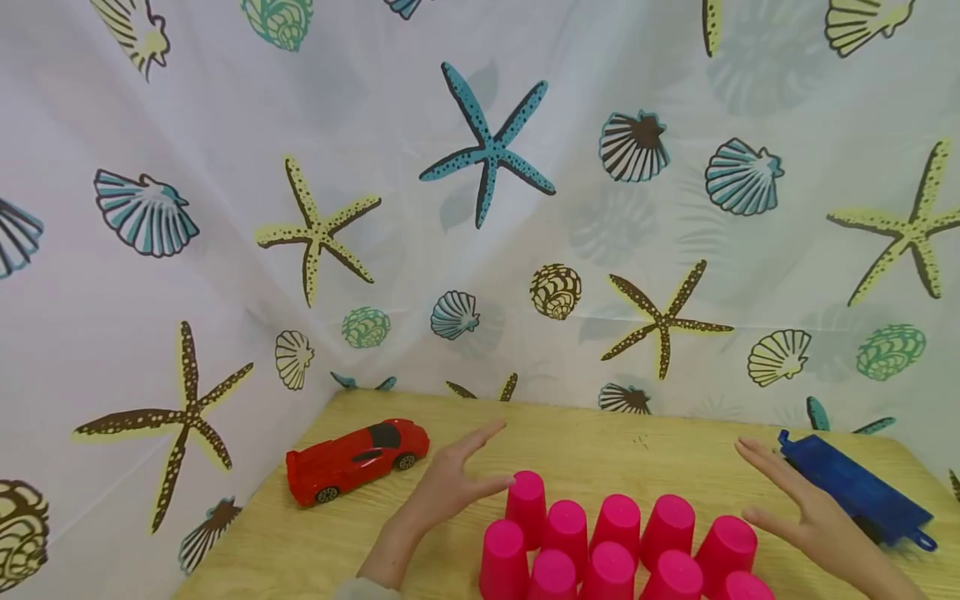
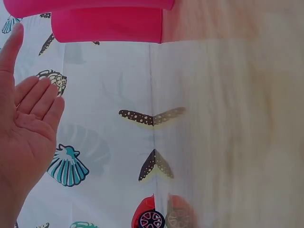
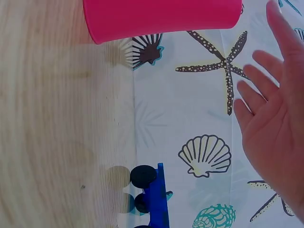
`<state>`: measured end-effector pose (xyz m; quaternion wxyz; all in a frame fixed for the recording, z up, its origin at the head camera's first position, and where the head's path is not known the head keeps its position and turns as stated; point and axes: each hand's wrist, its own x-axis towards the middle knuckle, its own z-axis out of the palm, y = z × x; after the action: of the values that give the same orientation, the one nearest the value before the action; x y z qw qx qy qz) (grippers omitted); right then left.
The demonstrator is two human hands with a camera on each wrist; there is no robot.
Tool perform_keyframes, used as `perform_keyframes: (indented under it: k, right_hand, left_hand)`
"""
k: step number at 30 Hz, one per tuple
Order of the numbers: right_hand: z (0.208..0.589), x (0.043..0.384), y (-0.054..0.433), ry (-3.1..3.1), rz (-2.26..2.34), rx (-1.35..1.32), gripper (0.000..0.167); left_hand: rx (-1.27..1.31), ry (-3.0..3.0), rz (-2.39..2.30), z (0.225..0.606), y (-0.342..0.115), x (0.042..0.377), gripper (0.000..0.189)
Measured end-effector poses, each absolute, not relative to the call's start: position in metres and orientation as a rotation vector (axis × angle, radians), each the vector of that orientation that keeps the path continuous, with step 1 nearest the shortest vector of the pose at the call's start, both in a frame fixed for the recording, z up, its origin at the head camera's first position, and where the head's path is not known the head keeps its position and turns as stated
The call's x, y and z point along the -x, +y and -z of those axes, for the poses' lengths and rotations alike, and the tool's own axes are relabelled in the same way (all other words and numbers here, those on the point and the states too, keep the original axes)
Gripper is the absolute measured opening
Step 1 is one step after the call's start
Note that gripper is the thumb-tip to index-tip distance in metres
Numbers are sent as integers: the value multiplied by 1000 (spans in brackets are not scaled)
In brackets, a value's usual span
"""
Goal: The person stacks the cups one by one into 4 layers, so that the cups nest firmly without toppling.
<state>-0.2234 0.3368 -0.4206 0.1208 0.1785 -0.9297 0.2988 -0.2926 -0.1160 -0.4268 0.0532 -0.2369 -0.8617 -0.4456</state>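
Several bright pink cups [image 1: 615,523] stand upside down in a cluster at the front of the wooden table. My left hand [image 1: 453,479] hovers at the cluster's left, fingers extended and thumb apart; in the head view the thumb tip reaches the edge of the back-left cup [image 1: 527,510]. On the other side my right hand [image 1: 806,512] is held with its fingers straight, between the cups and a blue toy trailer [image 1: 855,483]. Both palms hold nothing. The wrist views show a pink cup beyond each hand: one cup [image 2: 109,26] at left, another cup [image 3: 161,19] at right.
A red toy car [image 1: 358,460] sits at the table's left side. The blue trailer's black wheels [image 3: 143,176] show in the right wrist view. Behind the table [image 1: 465,417] hangs a white curtain [image 1: 390,108] printed with starfish and shells, also along the left edge.
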Motion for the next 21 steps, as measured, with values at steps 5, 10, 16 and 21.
perform_keyframes:
  k: [5,10,16,21]
  right_hand:
    - [427,219,338,-2725,-930,-568,66]
    - [429,218,339,-2789,-981,-615,59]
    - [429,220,342,-2889,-1026,-706,56]
    - [429,221,343,-2948,-1012,-743,51]
  left_hand:
    - [855,-2644,1384,428,-117,293,67]
    - [936,-2673,1395,429,-116,295,62]
    - [965,-2731,1400,428,-114,295,57]
    - [959,-2798,1401,428,-112,293,54]
